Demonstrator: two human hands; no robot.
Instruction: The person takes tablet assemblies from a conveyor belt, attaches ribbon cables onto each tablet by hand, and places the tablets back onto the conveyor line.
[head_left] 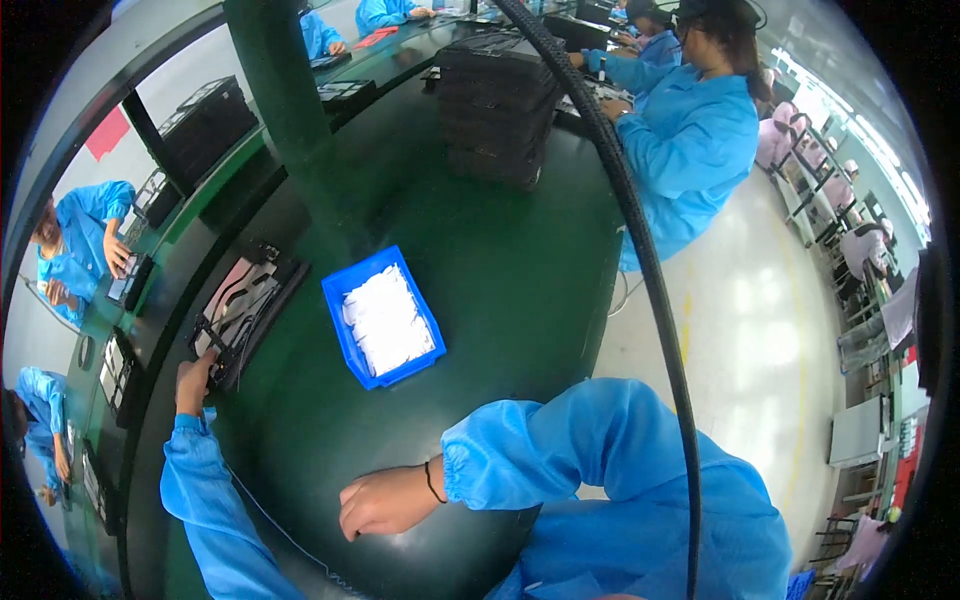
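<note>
My left hand (192,384) grips the near end of a black tray (290,290) at the left side of the green table. Inside the tray lies a flat device part (238,300) with pale panels and black strips; its exact kind is not clear. Low over the table, my right hand (385,502) has its fingers curled in, with nothing visible in them. Between and beyond my hands stands a blue plastic bin (432,355) filled with small white pieces (385,318), too small to name.
A tall stack of black trays (495,110) stands at the table's far end. A co-worker in blue (690,140) works beside it. A dark braided cable (640,230) hangs across the view. Along the left line are several more trays (117,375) and people; a green post (275,90) rises there.
</note>
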